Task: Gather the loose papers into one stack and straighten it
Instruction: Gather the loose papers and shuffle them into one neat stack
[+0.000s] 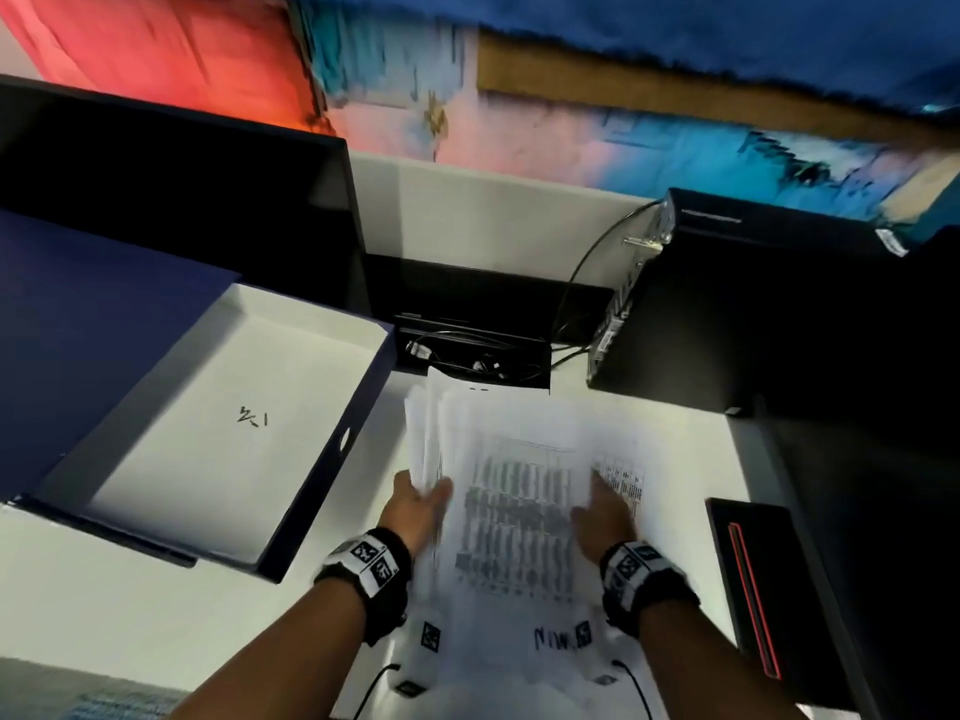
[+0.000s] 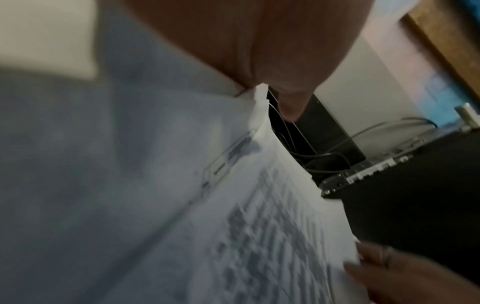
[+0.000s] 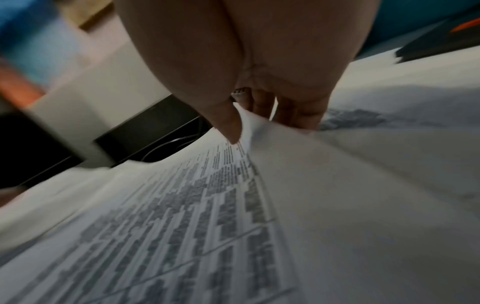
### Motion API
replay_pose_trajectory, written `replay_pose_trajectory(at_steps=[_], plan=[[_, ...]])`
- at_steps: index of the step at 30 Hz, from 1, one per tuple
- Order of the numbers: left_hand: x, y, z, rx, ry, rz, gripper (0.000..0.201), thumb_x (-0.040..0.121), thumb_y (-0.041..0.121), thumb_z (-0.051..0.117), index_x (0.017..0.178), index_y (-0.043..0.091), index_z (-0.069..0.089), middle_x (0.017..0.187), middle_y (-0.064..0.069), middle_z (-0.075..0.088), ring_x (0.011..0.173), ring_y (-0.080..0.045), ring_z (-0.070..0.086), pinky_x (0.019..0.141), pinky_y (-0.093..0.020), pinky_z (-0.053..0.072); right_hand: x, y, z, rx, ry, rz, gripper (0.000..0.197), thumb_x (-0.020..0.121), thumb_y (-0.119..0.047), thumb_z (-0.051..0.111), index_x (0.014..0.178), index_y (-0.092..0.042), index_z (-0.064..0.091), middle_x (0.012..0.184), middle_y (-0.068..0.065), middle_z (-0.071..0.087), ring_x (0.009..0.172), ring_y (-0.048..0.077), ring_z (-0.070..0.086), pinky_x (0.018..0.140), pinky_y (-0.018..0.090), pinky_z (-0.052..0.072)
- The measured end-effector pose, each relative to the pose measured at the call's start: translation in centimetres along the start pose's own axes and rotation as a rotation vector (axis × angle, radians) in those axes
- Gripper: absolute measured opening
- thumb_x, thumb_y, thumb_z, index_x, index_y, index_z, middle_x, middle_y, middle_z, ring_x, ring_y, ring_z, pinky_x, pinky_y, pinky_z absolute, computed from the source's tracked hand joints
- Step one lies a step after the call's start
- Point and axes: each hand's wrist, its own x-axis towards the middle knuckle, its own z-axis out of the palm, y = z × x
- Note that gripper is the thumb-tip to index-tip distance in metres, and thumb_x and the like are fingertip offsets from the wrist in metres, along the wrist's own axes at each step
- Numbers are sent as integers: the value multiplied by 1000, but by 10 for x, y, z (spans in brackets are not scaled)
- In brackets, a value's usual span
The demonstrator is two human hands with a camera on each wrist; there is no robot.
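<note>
Several white printed papers (image 1: 514,517) lie fanned on the white desk (image 1: 130,605) in front of me. My left hand (image 1: 418,504) holds their left side, where sheets (image 2: 145,185) stand lifted beside my palm; the thumb (image 2: 291,107) sticks out past them and the fingers are hidden behind them. My right hand (image 1: 605,514) is on the right side. There its thumb (image 3: 230,129) lies on the printed top sheet (image 3: 197,216), and another sheet (image 3: 337,185) bends up between thumb and fingers (image 3: 298,115). The right hand (image 2: 394,275) also shows at the paper edge in the left wrist view.
An open dark blue box (image 1: 358,444) with a white inside stands left of the papers. A black monitor (image 1: 171,200) is at the back left, a black computer case (image 1: 753,304) at the back right. A cable slot (image 1: 478,356) lies behind the papers, a black device with a red stripe (image 1: 748,579) at the right.
</note>
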Motion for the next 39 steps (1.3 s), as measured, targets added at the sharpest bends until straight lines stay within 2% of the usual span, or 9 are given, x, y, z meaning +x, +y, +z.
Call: replay_pose_trajectory(at_steps=[3,6,11,16,20,23,31,34,39], plan=[[2,-2,5,194,57,29,39,91,20,62,122,11,39,105,-14,63,89,-30,65,80,-42,58,-6,-8,20,-53,27,-51,63,96,-27,53,152,-10,29,155,10,35,141,29,35,115,37,30],[4,-6,-2,217,153,76,39,92,11,60,127,9,43,105,-14,62,90,-31,63,81,-40,57,-11,2,10,-109,265,245,68,89,-37,61,147,-13,35,152,8,34,134,36,35,107,51,34],[2,-14,-15,155,247,83,38,92,6,59,128,8,47,101,-9,64,86,-30,64,85,-39,56,-21,31,7,-80,276,516,95,73,-50,75,146,-9,30,147,13,34,131,38,35,105,55,37],[3,-18,-23,184,248,25,44,93,10,59,134,6,45,124,-20,62,105,-35,63,94,-40,52,-10,37,12,33,278,382,105,69,-34,85,149,-1,25,145,20,44,132,37,45,108,46,39],[-1,-17,-27,182,248,-7,40,95,10,58,133,6,44,128,-21,58,107,-34,61,91,-37,49,-11,28,5,140,309,365,80,78,-18,77,144,-7,34,132,22,58,117,38,59,98,43,50],[1,-20,-32,175,258,-11,39,94,13,58,131,10,44,120,-18,62,98,-33,63,91,-40,53,-17,19,-15,128,346,278,59,84,-25,70,136,-8,50,129,21,60,114,38,61,96,43,52],[3,-17,-30,208,253,-38,49,95,15,56,140,11,38,139,-20,49,124,-39,53,103,-43,44,-53,-39,-131,119,619,-114,13,82,-25,68,90,-15,71,70,5,68,73,31,63,68,34,52],[3,-13,-27,203,262,-31,40,95,12,57,133,9,44,130,-21,54,111,-36,58,94,-37,47,-68,-57,-168,319,684,-205,8,80,-26,70,84,-19,70,64,5,69,54,26,64,54,40,59],[6,-10,-26,191,245,3,32,92,12,61,122,7,50,104,-15,61,66,-16,56,63,-24,48,-77,-78,-207,504,761,-326,16,82,-11,75,98,-12,71,79,3,68,52,-8,57,57,14,52]])
